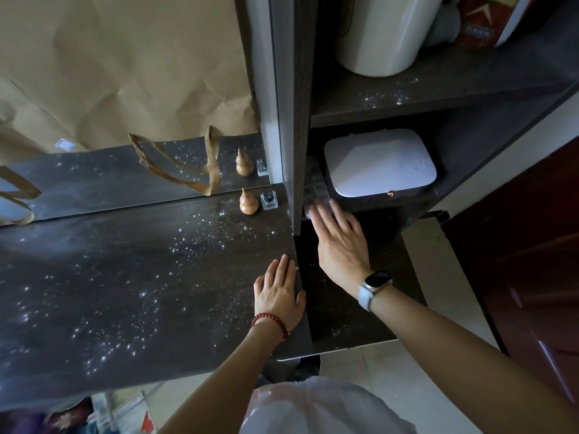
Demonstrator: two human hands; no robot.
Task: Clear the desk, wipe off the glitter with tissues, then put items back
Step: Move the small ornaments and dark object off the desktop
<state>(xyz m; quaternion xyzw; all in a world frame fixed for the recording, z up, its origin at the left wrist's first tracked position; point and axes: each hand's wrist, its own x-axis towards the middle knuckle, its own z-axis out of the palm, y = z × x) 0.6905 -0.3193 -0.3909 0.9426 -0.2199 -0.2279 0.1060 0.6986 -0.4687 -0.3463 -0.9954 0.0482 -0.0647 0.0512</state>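
Sparkling all over, the dark table is dusted with glitter, thickest toward its right edge, and some shows on the shelf too. Back by the mirror sit a wooden gourd and a small glass bottle. The left hand lies flat, fingers loosely spread, on the table's right edge. The right hand reaches open toward a blurry clear thing beside the white box; can't tell if it grips it.
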